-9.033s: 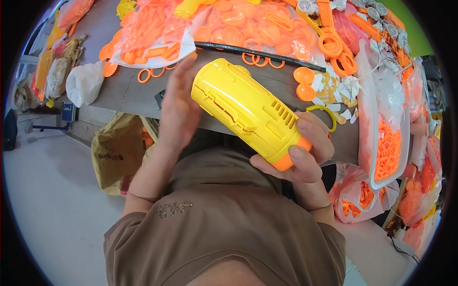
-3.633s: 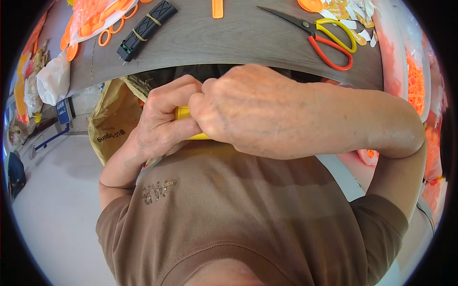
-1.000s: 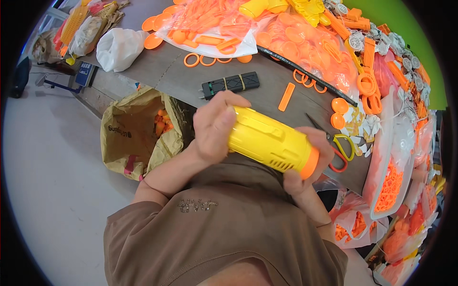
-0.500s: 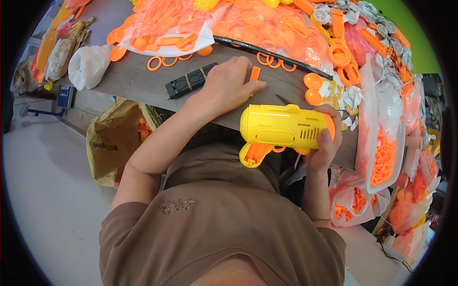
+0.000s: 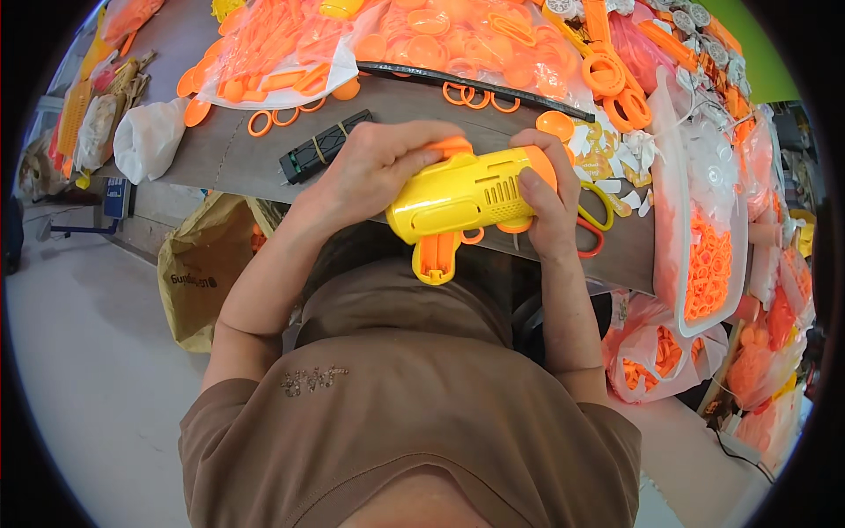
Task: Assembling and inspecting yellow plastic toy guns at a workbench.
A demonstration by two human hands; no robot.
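A yellow plastic toy gun body (image 5: 440, 195) with an orange end and a short orange-lined grip hangs over the table's near edge. My right hand (image 5: 553, 198) is closed round its orange end, thumb on the yellow side. On its upper edge sits a small orange plastic piece (image 5: 452, 145), pinched by my left hand (image 5: 365, 167); my left fingertips are partly hidden. Just beyond my left hand lies a black rectangular part (image 5: 326, 148) with a band round it. Scissors (image 5: 609, 209) with yellow and red handles lie beside my right hand.
Clear bags of orange parts (image 5: 440, 48) cover the table's far side, behind a black strip (image 5: 475, 85). Orange rings (image 5: 260, 123) lie before them. A white tub (image 5: 666, 264) stands at right. An open paper bag (image 5: 189, 282) sits below the left edge.
My left hand has picked the orange piece up off the table and brought it against the toy gun body. My right hand has moved the body left and tilted it, uncovering the scissors.
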